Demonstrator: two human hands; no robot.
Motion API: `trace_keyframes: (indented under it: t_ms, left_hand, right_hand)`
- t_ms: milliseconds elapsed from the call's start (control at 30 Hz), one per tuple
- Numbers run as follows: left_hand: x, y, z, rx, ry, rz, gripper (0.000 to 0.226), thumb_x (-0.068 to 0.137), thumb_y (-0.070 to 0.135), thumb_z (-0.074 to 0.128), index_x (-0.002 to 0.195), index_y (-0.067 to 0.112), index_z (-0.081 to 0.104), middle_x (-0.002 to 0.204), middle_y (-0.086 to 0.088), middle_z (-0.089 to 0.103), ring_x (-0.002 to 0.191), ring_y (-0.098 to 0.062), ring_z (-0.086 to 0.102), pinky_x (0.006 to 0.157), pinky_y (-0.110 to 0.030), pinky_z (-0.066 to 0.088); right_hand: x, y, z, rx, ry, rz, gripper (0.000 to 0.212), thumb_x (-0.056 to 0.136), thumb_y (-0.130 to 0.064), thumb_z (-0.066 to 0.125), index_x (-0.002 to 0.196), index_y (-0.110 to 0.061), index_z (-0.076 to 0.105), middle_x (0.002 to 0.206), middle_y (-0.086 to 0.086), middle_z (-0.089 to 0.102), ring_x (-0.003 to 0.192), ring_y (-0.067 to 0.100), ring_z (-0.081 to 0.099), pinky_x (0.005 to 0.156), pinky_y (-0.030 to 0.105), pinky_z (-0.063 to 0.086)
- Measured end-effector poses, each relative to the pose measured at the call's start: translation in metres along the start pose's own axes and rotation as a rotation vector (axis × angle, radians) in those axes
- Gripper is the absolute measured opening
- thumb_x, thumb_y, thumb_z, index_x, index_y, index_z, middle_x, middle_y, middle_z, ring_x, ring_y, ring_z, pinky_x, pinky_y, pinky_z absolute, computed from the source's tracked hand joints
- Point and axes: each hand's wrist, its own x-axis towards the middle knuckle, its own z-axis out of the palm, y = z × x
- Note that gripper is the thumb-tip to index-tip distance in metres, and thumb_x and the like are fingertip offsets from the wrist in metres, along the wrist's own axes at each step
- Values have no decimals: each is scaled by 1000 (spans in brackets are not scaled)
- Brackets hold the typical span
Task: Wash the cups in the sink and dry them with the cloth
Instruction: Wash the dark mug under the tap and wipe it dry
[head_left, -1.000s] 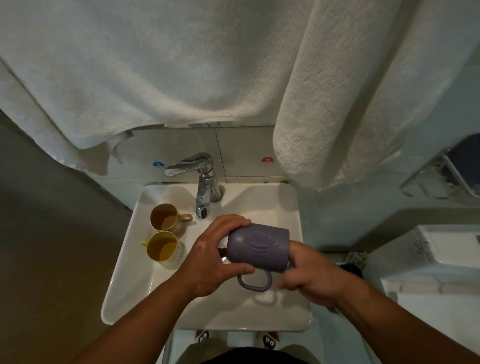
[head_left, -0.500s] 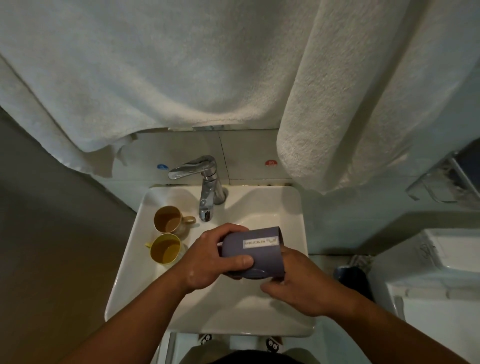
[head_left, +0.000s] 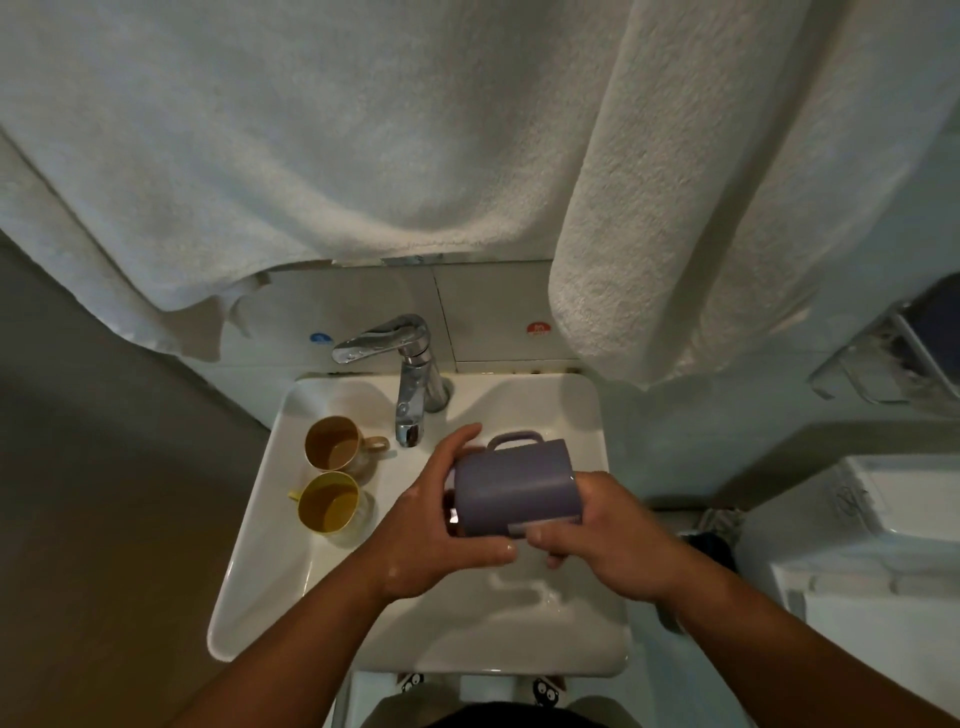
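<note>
I hold a purple mug (head_left: 511, 486) on its side over the white sink (head_left: 270, 551), its handle pointing away from me toward the tap. My left hand (head_left: 441, 525) wraps round its open end, thumb under the body. My right hand (head_left: 608, 535) grips its base end. A beige cup (head_left: 337, 447) and a yellow cup (head_left: 330, 504) stand upright in the left part of the basin. White towels (head_left: 322, 156) hang above the sink.
A chrome tap (head_left: 410, 374) rises at the back of the basin, its spout just left of the mug. A second rolled white towel (head_left: 727, 208) hangs at the right. A white cistern (head_left: 878, 545) stands to the right, a clear wall shelf (head_left: 893, 364) above it.
The mug has been rolled in my hands: its handle went from facing me to pointing away toward the tap. Both hands stay on it.
</note>
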Motion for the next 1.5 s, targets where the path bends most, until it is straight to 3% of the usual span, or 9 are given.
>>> trace_keyframes:
  t_ms: [233,467,633,833,1067,1200,1300,1400,1500]
  left_hand:
    - [5,16,-3,-351,22,-253,52,76,50,76,121,24,66,118,-8,69,106,-31,70,87,-55,59]
    - [0,15,-5,-2,101,63,67,61,44,92,121,46,61,116,24,63,111,-11,66,81,-29,61]
    - [-1,15,5,220,98,238,92,65,24,96,143,33,48,136,24,53,129,-11,55,96,-26,55]
    - [-4,13,-6,-312,-220,-97,95,74,13,87,150,41,37,146,-1,50,126,-33,60,92,-55,57]
    - [-1,21,-3,-352,-60,-106,67,72,31,85,133,34,58,133,-2,58,115,-35,66,85,-54,59]
    - [-6,21,-2,-186,-8,-8,69,69,16,90,126,43,61,124,15,64,114,-24,68,86,-50,61]
    - [-8,20,0,-70,-14,31,80,68,8,92,129,45,58,128,17,61,117,-21,65,84,-46,62]
    - [-10,19,5,164,21,139,92,68,12,93,140,44,45,135,24,51,127,-9,55,89,-27,59]
    - [-8,14,5,208,7,127,101,68,20,94,144,51,36,142,21,44,129,-5,52,90,-24,58]
  right_hand:
    - [-6,4,8,-192,-46,-116,47,86,-1,69,127,-24,68,119,-14,72,111,5,67,98,27,52]
    - [-5,-1,9,168,-49,40,55,70,-1,76,119,-24,67,95,-1,74,66,10,59,51,24,44]
    - [-5,-2,1,538,-16,142,47,72,8,71,112,-17,72,94,9,71,60,9,51,45,17,34]
    - [-14,-2,-3,-93,-19,-36,51,83,4,74,113,-37,66,103,-20,75,95,1,70,83,20,53]
    - [-17,3,4,-130,-53,-47,54,88,-5,72,132,-34,61,126,-18,67,118,4,63,102,33,52]
    - [-12,1,-9,-8,-184,-38,81,64,17,67,135,-22,60,131,-7,66,119,15,63,81,37,59]
    - [-13,8,-14,348,-189,70,74,60,13,59,128,-15,63,118,7,71,82,21,62,49,24,44]
    - [-12,12,-11,571,-111,152,56,67,3,68,122,-10,65,100,9,70,64,8,53,45,18,30]
    - [-6,11,-6,371,-37,66,54,65,-12,81,117,-12,69,102,10,74,69,14,61,49,22,43]
